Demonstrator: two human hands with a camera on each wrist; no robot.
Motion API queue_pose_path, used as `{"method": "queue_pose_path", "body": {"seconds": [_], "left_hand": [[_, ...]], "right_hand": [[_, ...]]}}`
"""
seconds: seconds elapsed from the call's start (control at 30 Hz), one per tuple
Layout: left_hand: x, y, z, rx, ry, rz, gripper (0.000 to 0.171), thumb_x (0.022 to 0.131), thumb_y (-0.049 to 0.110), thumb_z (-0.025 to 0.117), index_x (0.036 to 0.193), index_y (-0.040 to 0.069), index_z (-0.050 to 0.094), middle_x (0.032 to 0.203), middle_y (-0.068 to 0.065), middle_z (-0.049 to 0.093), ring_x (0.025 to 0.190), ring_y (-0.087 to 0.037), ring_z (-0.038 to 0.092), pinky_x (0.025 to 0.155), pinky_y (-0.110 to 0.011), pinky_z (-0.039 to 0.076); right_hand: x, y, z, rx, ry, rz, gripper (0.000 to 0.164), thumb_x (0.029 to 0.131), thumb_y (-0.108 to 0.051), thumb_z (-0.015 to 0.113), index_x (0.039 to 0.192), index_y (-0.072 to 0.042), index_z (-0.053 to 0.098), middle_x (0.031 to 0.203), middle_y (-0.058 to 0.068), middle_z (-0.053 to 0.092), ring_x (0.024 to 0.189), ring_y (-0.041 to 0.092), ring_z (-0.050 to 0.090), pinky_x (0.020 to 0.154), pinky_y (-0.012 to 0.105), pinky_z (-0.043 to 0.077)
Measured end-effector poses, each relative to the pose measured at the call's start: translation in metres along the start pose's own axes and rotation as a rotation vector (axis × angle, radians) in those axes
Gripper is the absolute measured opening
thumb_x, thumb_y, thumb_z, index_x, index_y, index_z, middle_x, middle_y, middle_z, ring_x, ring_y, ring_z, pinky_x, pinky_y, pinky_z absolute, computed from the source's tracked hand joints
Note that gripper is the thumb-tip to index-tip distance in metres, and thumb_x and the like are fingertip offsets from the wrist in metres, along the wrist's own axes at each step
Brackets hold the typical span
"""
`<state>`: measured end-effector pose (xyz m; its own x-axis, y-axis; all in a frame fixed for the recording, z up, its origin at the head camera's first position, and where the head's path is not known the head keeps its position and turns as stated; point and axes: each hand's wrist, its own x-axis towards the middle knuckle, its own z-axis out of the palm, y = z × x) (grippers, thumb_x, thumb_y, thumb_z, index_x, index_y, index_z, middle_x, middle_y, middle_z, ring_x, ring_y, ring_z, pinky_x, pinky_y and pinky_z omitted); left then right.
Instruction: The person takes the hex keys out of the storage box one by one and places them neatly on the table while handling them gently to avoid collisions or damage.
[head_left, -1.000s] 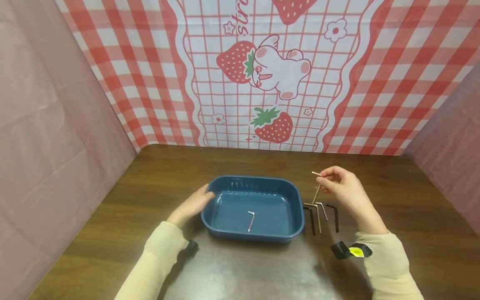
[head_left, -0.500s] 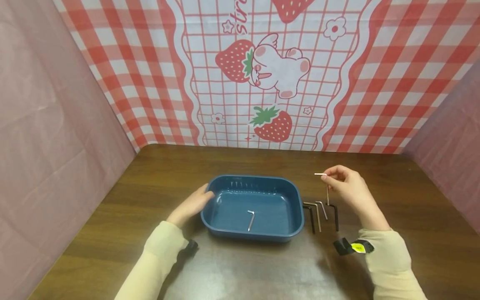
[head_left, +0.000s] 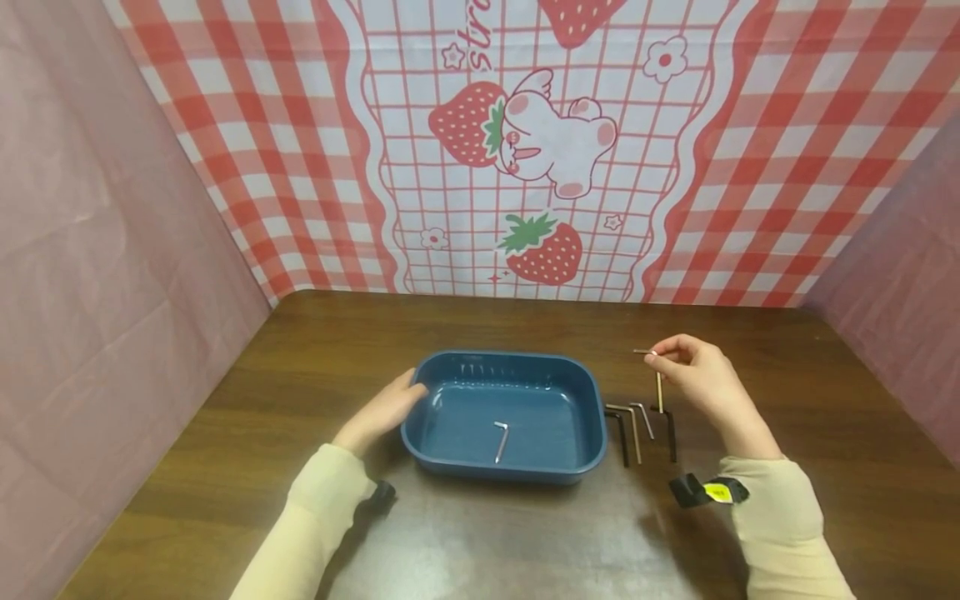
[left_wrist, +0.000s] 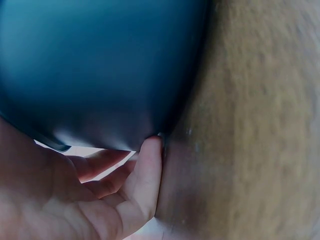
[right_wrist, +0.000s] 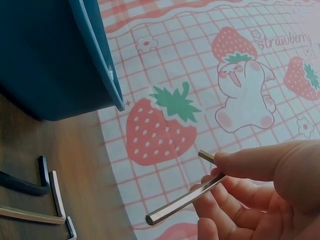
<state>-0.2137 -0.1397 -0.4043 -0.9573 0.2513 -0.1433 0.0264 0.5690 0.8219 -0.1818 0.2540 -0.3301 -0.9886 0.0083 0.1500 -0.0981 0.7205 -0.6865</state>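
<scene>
My left hand holds the left end of a blue rectangular basin, thumb over the rim. In the left wrist view its fingers lie against the basin's outer wall, low by the table. Right of the basin, my right hand pinches a brass-coloured hex key between thumb and fingertips. Its long arm points down and its short arm points left, above the table. A silver hex key lies inside the basin.
Several hex keys lie right of the basin: a black one, a brass-coloured one, a silver one and, under the held key, another black one. A checked strawberry cloth hangs behind the wooden table.
My right hand has shifted slightly right, and the hex key in it has swung from slanted to nearly upright, now over the rightmost black key. My left hand and the basin stay put.
</scene>
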Motion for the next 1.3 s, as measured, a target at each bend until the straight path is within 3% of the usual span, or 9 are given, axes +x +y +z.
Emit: {"method": "queue_pose_path", "body": {"seconds": [0.6,0.83,1.17,1.3], "left_hand": [[-0.001,0.001,-0.001,0.002,0.008,0.002,0.045,0.09,0.019,0.037,0.13,-0.003,0.04,0.127,-0.019,0.049,0.118,-0.033,0.045,0.101,-0.049,0.033],[-0.001,0.002,-0.001,-0.008,0.0,-0.005,0.046,0.09,0.02,0.038,0.13,-0.002,0.039,0.129,-0.019,0.048,0.119,-0.033,0.045,0.102,-0.049,0.033],[-0.001,0.001,0.0,-0.012,-0.005,-0.01,0.045,0.091,0.019,0.037,0.13,-0.002,0.04,0.129,-0.018,0.048,0.12,-0.033,0.045,0.102,-0.05,0.032],[-0.002,0.001,-0.001,0.008,-0.008,0.028,0.046,0.09,0.022,0.036,0.128,-0.004,0.041,0.126,-0.02,0.049,0.117,-0.035,0.046,0.099,-0.05,0.035]], "right_hand": [[0.003,0.02,-0.001,-0.041,-0.153,0.057,0.026,0.086,-0.019,0.058,0.096,0.006,0.058,0.072,0.005,0.06,0.064,0.013,0.056,0.057,0.025,0.043],[0.003,0.03,-0.002,-0.016,-0.217,0.114,0.029,0.086,-0.015,0.057,0.097,0.011,0.054,0.08,0.014,0.063,0.066,0.012,0.059,0.059,0.027,0.048],[0.004,0.046,-0.004,-0.035,-0.265,0.152,0.025,0.084,-0.01,0.057,0.093,0.013,0.053,0.074,0.01,0.061,0.061,0.014,0.06,0.055,0.029,0.048],[0.004,0.049,-0.005,-0.048,-0.264,0.187,0.025,0.084,-0.01,0.057,0.093,0.013,0.052,0.076,0.013,0.061,0.062,0.014,0.061,0.057,0.031,0.049]]}}
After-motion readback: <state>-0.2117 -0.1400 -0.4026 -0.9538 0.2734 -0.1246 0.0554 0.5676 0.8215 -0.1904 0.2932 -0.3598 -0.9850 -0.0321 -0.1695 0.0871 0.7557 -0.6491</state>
